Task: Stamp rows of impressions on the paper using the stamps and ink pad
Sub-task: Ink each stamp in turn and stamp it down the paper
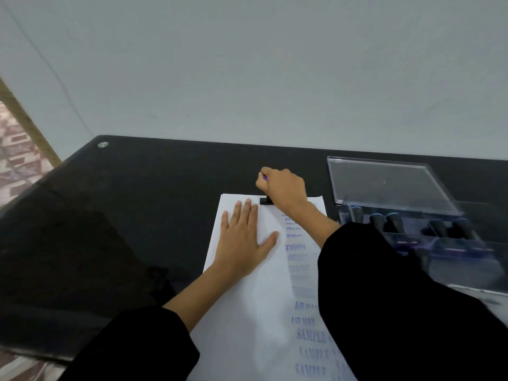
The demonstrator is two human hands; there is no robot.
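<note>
Black glass forms the worktop (137, 202), and a white sheet of paper (247, 298) lies on it lengthwise, running from the near edge toward the far wall. The left hand (244, 237) lies flat on the sheet's far-left part, fingers straight and spread, most likely to stop the paper sliding or lifting with the stamp. The right hand (283, 188) is curled round the handle of a black stamp (266, 200), whose base sits at the far edge of the paper, just beyond the left fingertips. The fist over the handle suggests downward pressure for an even print.

A column of blue impressions (295, 247) runs down the sheet's right side, with FRAGILE, AIR MAIL and SAMPLE legible. The left part is bare, so this press seems to begin a new line at the far end.

Just right of the paper a clear plastic case (384, 182) stands open, with spare stamps (393, 221) upright in it, within easy reach of the right hand. The ink pad cannot be made out for certain.
</note>
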